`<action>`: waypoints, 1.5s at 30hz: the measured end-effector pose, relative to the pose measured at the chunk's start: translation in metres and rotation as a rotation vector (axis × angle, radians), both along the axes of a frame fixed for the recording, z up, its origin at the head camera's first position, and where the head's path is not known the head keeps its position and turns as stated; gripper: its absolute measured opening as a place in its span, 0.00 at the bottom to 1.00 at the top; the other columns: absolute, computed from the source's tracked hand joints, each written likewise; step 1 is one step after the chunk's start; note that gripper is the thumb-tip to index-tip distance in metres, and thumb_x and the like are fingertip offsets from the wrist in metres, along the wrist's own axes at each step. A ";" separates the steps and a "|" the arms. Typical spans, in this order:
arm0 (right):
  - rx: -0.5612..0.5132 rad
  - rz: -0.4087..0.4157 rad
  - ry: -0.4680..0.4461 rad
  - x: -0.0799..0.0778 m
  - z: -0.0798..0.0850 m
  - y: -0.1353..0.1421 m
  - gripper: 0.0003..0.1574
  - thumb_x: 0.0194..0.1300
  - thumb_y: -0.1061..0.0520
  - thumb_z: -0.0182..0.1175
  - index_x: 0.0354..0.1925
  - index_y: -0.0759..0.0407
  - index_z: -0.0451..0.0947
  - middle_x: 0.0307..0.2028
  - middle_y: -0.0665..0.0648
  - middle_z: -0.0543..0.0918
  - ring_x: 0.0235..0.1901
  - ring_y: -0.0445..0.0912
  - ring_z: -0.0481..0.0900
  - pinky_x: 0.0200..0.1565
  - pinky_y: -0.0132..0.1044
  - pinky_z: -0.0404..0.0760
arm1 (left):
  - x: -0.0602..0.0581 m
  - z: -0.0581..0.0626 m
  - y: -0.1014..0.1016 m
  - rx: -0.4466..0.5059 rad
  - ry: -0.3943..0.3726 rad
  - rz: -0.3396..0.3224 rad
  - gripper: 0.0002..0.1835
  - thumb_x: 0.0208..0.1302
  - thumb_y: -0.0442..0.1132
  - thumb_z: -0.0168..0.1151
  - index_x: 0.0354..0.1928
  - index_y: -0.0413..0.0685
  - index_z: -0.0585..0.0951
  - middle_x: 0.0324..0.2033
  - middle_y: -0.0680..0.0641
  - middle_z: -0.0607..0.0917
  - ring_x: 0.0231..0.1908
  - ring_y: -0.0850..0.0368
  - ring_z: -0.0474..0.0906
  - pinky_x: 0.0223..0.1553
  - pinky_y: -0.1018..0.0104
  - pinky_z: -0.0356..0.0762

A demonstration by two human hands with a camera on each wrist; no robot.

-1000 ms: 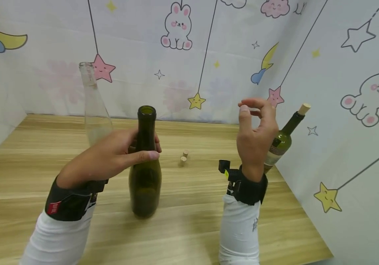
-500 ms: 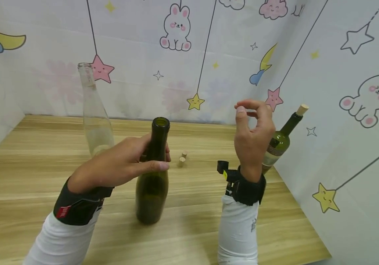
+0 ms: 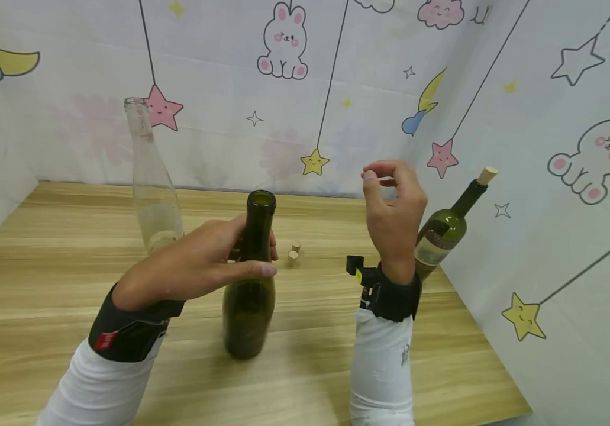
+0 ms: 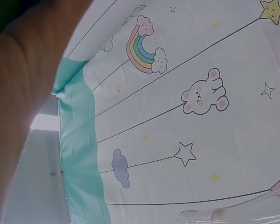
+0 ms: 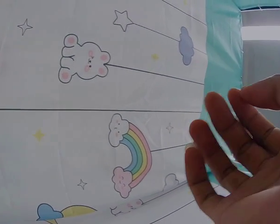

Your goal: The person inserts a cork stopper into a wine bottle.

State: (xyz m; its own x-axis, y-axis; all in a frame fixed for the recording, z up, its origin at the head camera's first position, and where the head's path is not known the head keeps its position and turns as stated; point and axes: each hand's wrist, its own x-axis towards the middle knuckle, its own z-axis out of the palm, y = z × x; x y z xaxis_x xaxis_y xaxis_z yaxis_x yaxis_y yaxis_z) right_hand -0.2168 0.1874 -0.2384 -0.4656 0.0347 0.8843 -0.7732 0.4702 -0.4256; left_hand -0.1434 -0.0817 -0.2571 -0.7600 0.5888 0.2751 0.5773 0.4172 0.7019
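My left hand [image 3: 193, 260] grips a dark green wine bottle [image 3: 248, 313] around its lower neck, thumb across the front and fingers behind. The bottle leans slightly, its uncorked mouth facing up. My right hand [image 3: 395, 213] is raised in the air right of it, thumb tip meeting the index fingertip, with nothing visible between them. In the right wrist view that hand's other fingers [image 5: 224, 126] are loosely bent and spread. Behind the right wrist leans a labelled green bottle [image 3: 443, 234] with a cork [image 3: 487, 175] in its mouth.
Two small corks [image 3: 293, 255] lie on the wooden table [image 3: 305, 378] right of the held bottle. A clear glass bottle [image 3: 155, 195] stands behind my left hand, also showing at the edge of the left wrist view. Patterned curtains [image 3: 219, 71] border the table's back and right.
My left hand has brought the wine bottle rightward and a little nearer me. My right hand has drifted left, away from the corked bottle, keeping its finger pose.
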 end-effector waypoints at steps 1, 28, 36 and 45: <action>0.016 0.010 0.005 -0.003 -0.001 0.000 0.06 0.68 0.69 0.58 0.39 0.72 0.82 0.36 0.67 0.85 0.41 0.55 0.81 0.48 0.46 0.77 | 0.000 0.000 0.001 -0.001 -0.004 0.006 0.17 0.65 0.48 0.68 0.50 0.50 0.75 0.40 0.52 0.85 0.43 0.58 0.83 0.46 0.49 0.84; 1.078 0.014 -1.035 -0.084 -0.112 -0.059 0.12 0.59 0.64 0.69 0.43 0.59 0.84 0.27 0.54 0.78 0.20 0.45 0.71 0.24 0.38 0.71 | 0.009 0.014 -0.044 0.211 0.228 0.181 0.15 0.81 0.34 0.40 0.57 0.34 0.73 0.50 0.42 0.85 0.51 0.64 0.82 0.51 0.84 0.78; 1.121 0.018 -0.947 -0.086 -0.114 -0.063 0.08 0.59 0.66 0.67 0.27 0.56 0.82 0.26 0.53 0.79 0.23 0.46 0.72 0.24 0.37 0.71 | 0.010 0.015 -0.043 0.219 0.243 0.164 0.14 0.80 0.33 0.42 0.56 0.34 0.74 0.48 0.42 0.85 0.49 0.63 0.83 0.50 0.83 0.80; 0.970 0.082 -0.781 -0.047 -0.057 -0.062 0.09 0.70 0.63 0.57 0.45 0.61 0.83 0.31 0.58 0.86 0.24 0.47 0.74 0.30 0.38 0.73 | 0.008 0.014 -0.046 0.212 0.242 0.189 0.14 0.81 0.35 0.41 0.55 0.35 0.75 0.47 0.45 0.86 0.48 0.61 0.84 0.50 0.84 0.80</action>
